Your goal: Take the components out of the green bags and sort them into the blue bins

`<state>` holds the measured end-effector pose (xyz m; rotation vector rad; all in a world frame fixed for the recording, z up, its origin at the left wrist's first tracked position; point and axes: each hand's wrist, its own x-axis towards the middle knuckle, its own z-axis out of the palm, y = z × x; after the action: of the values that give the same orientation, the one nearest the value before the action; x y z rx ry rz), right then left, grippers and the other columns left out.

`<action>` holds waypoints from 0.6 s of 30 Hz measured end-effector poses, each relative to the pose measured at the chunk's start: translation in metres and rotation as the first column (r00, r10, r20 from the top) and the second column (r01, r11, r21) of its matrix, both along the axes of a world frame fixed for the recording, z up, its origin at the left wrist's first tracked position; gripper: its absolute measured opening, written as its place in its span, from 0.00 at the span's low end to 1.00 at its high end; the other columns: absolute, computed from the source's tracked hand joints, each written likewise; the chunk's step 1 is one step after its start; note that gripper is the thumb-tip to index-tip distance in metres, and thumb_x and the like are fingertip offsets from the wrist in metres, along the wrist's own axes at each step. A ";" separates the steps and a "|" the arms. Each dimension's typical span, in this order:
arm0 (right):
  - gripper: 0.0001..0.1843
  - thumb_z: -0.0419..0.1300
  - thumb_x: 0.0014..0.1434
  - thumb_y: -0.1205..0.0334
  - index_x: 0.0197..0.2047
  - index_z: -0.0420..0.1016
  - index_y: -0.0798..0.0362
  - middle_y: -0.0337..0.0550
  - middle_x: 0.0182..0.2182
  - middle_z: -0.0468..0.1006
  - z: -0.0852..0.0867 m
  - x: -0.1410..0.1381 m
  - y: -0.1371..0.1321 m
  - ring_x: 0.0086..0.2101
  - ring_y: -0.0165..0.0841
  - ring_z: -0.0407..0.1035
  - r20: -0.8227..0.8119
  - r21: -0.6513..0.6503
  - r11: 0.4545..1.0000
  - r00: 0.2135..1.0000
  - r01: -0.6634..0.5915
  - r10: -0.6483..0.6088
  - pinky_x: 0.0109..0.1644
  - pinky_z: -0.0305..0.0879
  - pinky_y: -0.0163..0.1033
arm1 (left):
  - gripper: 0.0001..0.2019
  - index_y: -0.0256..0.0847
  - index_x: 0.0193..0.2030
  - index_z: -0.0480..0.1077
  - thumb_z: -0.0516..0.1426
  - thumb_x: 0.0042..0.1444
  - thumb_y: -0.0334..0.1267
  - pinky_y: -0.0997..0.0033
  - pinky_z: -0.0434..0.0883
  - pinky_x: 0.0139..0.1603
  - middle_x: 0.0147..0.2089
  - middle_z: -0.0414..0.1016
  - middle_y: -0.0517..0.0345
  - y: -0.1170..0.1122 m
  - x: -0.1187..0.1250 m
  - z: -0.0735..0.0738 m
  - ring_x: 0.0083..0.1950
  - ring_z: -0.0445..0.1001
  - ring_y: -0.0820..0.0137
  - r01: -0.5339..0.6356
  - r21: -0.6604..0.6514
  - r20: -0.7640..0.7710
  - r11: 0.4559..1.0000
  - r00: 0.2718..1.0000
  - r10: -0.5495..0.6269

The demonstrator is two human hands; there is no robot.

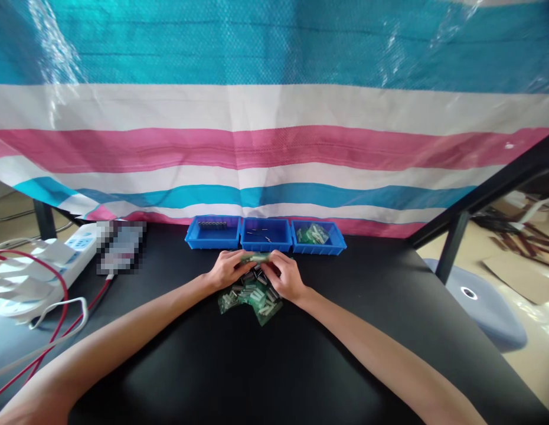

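My left hand (230,269) and my right hand (285,275) meet just in front of the blue bins. Between their closed fingers they pinch the two ends of a small greenish plastic bag (255,258); its contents are too small to make out. Under and in front of the hands lies a pile of green-tinted clear bags (255,297) holding short, pale, rod-like pieces. Loose dark and silvery cylindrical pieces (258,275) show between the hands, partly covered by the fingers.
Three blue bins stand in a row: the left bin (212,241) holds small round metal parts, the middle bin (265,243) a few thin pins, the right bin (319,248) green bags. A power strip (64,268) and cables lie left. A striped tarp (257,147) hangs behind the black table (239,378).
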<state>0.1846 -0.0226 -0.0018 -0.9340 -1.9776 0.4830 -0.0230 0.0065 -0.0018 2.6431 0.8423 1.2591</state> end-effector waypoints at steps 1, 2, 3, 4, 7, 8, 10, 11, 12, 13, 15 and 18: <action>0.09 0.53 0.65 0.61 0.33 0.69 0.52 0.41 0.29 0.69 0.001 0.000 0.000 0.28 0.30 0.66 -0.003 -0.004 1.000 1.000 0.002 -0.002 0.33 0.64 0.34 | 0.08 0.36 0.38 0.71 0.55 0.63 0.39 0.79 0.67 0.29 0.29 0.75 0.57 0.000 0.000 -0.001 0.26 0.72 0.76 -0.021 0.009 -0.004 1.000 1.000 0.021; 0.08 0.54 0.65 0.61 0.34 0.69 0.52 0.41 0.30 0.69 0.002 0.000 -0.001 0.28 0.30 0.66 -0.007 -0.006 1.000 1.000 0.001 -0.001 0.33 0.64 0.34 | 0.09 0.36 0.35 0.70 0.54 0.63 0.39 0.79 0.65 0.27 0.27 0.73 0.59 0.001 -0.001 -0.003 0.25 0.70 0.77 -0.036 0.015 -0.011 0.999 0.999 0.036; 0.07 0.54 0.65 0.60 0.35 0.69 0.52 0.41 0.30 0.70 0.003 0.000 -0.001 0.28 0.30 0.66 -0.011 -0.006 1.000 1.000 0.000 0.000 0.33 0.64 0.34 | 0.10 0.36 0.33 0.69 0.54 0.63 0.38 0.79 0.64 0.26 0.25 0.71 0.60 0.001 -0.002 -0.004 0.23 0.68 0.77 -0.040 0.019 -0.017 0.999 0.999 0.040; 0.07 0.54 0.65 0.60 0.36 0.69 0.52 0.41 0.30 0.70 0.003 0.000 -0.001 0.28 0.30 0.66 -0.013 -0.005 1.000 1.000 -0.002 0.002 0.33 0.64 0.34 | 0.11 0.36 0.31 0.68 0.54 0.63 0.38 0.79 0.63 0.25 0.25 0.70 0.60 0.002 -0.002 -0.005 0.23 0.67 0.78 -0.034 0.020 -0.023 0.999 0.999 0.034; 0.07 0.55 0.65 0.58 0.36 0.68 0.52 0.41 0.29 0.69 0.005 0.000 -0.001 0.28 0.30 0.65 -0.002 -0.008 1.000 1.000 -0.001 0.001 0.32 0.63 0.34 | 0.12 0.36 0.29 0.67 0.53 0.64 0.37 0.78 0.62 0.26 0.25 0.69 0.60 0.003 -0.003 -0.006 0.24 0.65 0.78 0.006 0.003 -0.031 1.000 0.999 -0.006; 0.08 0.55 0.65 0.58 0.36 0.68 0.52 0.41 0.29 0.69 0.005 0.000 -0.001 0.28 0.30 0.65 0.004 -0.011 1.000 1.000 0.002 -0.002 0.33 0.63 0.34 | 0.12 0.36 0.29 0.67 0.53 0.64 0.37 0.78 0.62 0.26 0.26 0.68 0.60 0.003 -0.002 -0.005 0.24 0.65 0.78 0.014 -0.005 -0.032 1.000 0.999 -0.015; 0.08 0.54 0.65 0.57 0.36 0.68 0.52 0.41 0.29 0.68 0.004 0.001 0.000 0.29 0.31 0.65 0.009 -0.010 1.000 1.000 0.016 -0.016 0.33 0.63 0.34 | 0.11 0.36 0.30 0.67 0.53 0.64 0.37 0.79 0.62 0.26 0.26 0.69 0.59 0.003 -0.002 -0.004 0.25 0.65 0.78 0.025 -0.012 -0.031 1.000 0.999 -0.025; 0.09 0.54 0.65 0.57 0.35 0.67 0.51 0.41 0.29 0.68 0.003 0.001 0.001 0.29 0.31 0.65 0.008 -0.007 1.000 1.000 0.022 -0.022 0.33 0.63 0.35 | 0.10 0.36 0.32 0.68 0.53 0.64 0.37 0.79 0.63 0.26 0.27 0.70 0.59 0.002 -0.001 -0.003 0.25 0.66 0.78 0.031 -0.017 -0.033 0.999 0.999 -0.031; 0.09 0.53 0.66 0.58 0.35 0.67 0.51 0.41 0.29 0.68 0.003 0.001 0.001 0.29 0.31 0.65 0.004 -0.003 1.000 1.000 0.028 -0.028 0.34 0.63 0.35 | 0.09 0.36 0.34 0.69 0.53 0.64 0.37 0.79 0.64 0.27 0.28 0.71 0.58 0.002 -0.001 -0.002 0.26 0.68 0.77 0.038 -0.026 -0.037 0.999 0.999 -0.039; 0.09 0.52 0.66 0.59 0.35 0.67 0.51 0.41 0.29 0.69 0.003 0.001 0.001 0.29 0.31 0.65 0.000 0.002 0.999 0.999 0.032 -0.032 0.34 0.63 0.35 | 0.08 0.36 0.38 0.70 0.53 0.64 0.37 0.78 0.65 0.28 0.30 0.73 0.57 0.002 0.000 -0.001 0.27 0.69 0.77 0.047 -0.036 -0.041 0.998 0.998 -0.048; 0.09 0.52 0.66 0.60 0.34 0.66 0.51 0.40 0.28 0.68 0.003 0.001 0.001 0.29 0.31 0.65 -0.008 0.011 0.999 0.999 0.037 -0.037 0.34 0.62 0.35 | 0.08 0.36 0.44 0.69 0.54 0.63 0.38 0.78 0.67 0.30 0.33 0.75 0.55 0.001 -0.001 0.000 0.29 0.72 0.75 0.058 -0.056 -0.045 0.997 0.997 -0.060; 0.08 0.52 0.66 0.61 0.34 0.67 0.51 0.40 0.28 0.68 0.003 0.001 0.000 0.28 0.31 0.65 -0.013 0.013 0.999 0.999 0.039 -0.039 0.33 0.62 0.35 | 0.10 0.36 0.46 0.69 0.54 0.63 0.40 0.77 0.69 0.31 0.34 0.77 0.54 0.000 -0.002 -0.001 0.30 0.74 0.74 0.034 -0.070 -0.038 0.997 0.999 -0.036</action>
<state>0.1853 -0.0225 0.0009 -0.9569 -1.9458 0.4520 -0.0248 0.0068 -0.0025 2.6245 0.8256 1.1527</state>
